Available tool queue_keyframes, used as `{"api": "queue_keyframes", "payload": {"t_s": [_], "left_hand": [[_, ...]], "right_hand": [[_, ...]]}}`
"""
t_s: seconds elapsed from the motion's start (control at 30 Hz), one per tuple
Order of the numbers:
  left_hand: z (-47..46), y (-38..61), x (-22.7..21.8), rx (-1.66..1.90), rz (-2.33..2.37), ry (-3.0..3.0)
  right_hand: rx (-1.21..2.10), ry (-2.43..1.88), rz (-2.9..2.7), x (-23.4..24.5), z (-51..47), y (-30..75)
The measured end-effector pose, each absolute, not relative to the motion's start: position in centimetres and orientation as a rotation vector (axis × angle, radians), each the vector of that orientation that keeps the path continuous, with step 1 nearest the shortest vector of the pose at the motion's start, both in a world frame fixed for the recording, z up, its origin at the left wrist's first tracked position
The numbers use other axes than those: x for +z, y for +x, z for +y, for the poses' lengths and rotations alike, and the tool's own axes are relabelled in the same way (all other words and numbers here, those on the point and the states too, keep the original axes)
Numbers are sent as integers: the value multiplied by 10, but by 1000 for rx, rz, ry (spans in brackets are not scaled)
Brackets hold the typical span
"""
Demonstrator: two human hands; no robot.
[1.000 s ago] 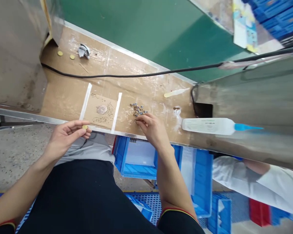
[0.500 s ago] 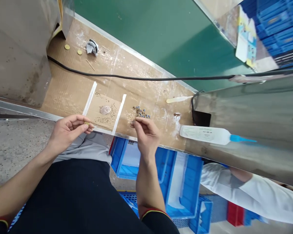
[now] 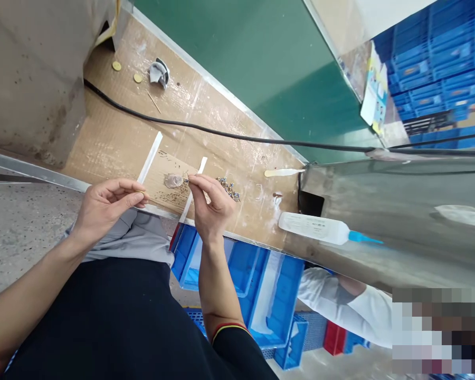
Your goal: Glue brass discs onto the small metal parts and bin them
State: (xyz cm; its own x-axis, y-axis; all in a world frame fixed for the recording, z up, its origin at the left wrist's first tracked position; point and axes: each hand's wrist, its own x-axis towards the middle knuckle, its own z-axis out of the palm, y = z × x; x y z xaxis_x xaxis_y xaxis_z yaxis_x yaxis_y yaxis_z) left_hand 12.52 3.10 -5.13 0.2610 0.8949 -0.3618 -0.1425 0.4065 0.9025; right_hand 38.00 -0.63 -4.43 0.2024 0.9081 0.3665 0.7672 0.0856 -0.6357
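Note:
My left hand (image 3: 105, 206) is closed in a pinch on a small brass-coloured disc (image 3: 141, 194) at the near edge of the cardboard-covered bench (image 3: 111, 142). My right hand (image 3: 209, 203) pinches a small metal screw (image 3: 186, 180) and holds its tip against a clear blob of glue (image 3: 173, 181) on a cardboard patch between two white strips (image 3: 150, 157). A little heap of small screws (image 3: 229, 187) lies just right of my right hand.
A black cable (image 3: 221, 134) runs across the bench. Two brass discs (image 3: 116, 66) and a crumpled scrap (image 3: 158, 71) lie at the far left. A white glue bottle with a blue tip (image 3: 320, 228) lies by a metal housing (image 3: 399, 211). Blue crates (image 3: 237, 264) sit below; another person's white sleeve (image 3: 340, 303) shows at right.
My right hand lifted a screw from the heap and carried it left to the glue blob. My left hand kept the disc, barely moving. The view shifted.

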Motion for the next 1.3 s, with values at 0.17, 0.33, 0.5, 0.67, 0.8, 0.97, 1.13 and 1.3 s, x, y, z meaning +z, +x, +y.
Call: {"api": "queue_keyframes", "payload": {"t_s": [0.17,0.33,0.5,0.67,0.8,0.97,1.13,1.3], "left_hand": [[32,125,-49,832,1039,810],[32,125,-49,812,1029,809],[32,124,-51,805,1021,816],[33,123,-50,800,1022,819],[33,124,-50,805,1011,811],[33,124,-49,801,1014,809],[33,123,-50,802,1003,802],[33,123,-50,809,993,798]], "right_hand": [[260,-1697,-1606,-46,-7,379],[350,-1710,-1602,-47,-8,380],[319,-1655,-1638,-47,-8,381],[268,-1592,-1652,-49,-6,381],[244,-1576,-1619,-49,-5,380],[258,-1590,-1561,-47,-3,378],[260,-1620,-1583,-49,0,379],[286,-1603,-1584,-49,1,380]]}}
